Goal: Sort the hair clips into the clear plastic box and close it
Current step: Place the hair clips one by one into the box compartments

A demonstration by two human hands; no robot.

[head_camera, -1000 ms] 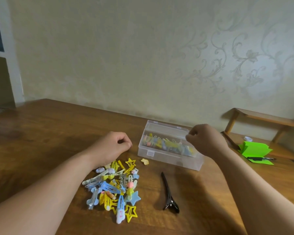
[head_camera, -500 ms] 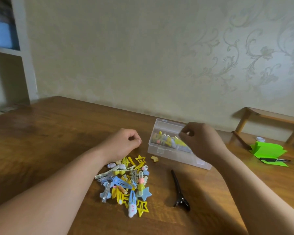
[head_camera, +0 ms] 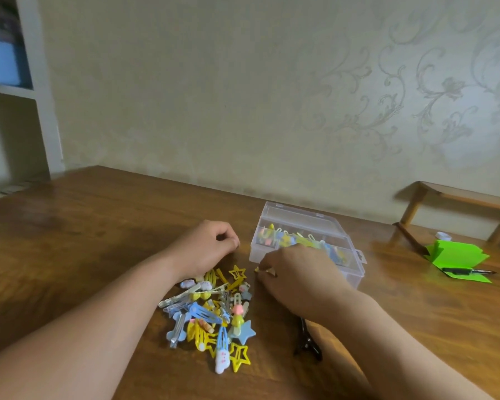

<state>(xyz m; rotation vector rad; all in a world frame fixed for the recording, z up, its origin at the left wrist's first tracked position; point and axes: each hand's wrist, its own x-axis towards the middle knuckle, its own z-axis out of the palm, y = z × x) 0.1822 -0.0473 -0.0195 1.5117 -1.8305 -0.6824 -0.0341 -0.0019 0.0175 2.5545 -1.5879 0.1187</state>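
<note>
A clear plastic box (head_camera: 355,272) stands open on the wooden table, lid tipped back, with several coloured hair clips inside. A pile of hair clips (head_camera: 211,316), yellow, blue and white, lies at front left of the box. My right hand (head_camera: 298,281) is low in front of the box, and its fingertips pinch a small yellow clip (head_camera: 259,269) on the table. My left hand (head_camera: 205,249) rests on the table just behind the pile, fingers curled into a loose fist with nothing visible in it. A black alligator clip (head_camera: 308,343) lies under my right forearm.
A green paper holder (head_camera: 456,255) with a pen (head_camera: 468,271) lies at the right, near a small wooden rack (head_camera: 456,194) by the wall. A white shelf unit (head_camera: 41,90) stands at the far left. Bare wood (head_camera: 70,241) stretches left of the pile.
My right hand has come down from over the box's contents to the table in front of it, onto the small yellow clip. My left hand has stayed put.
</note>
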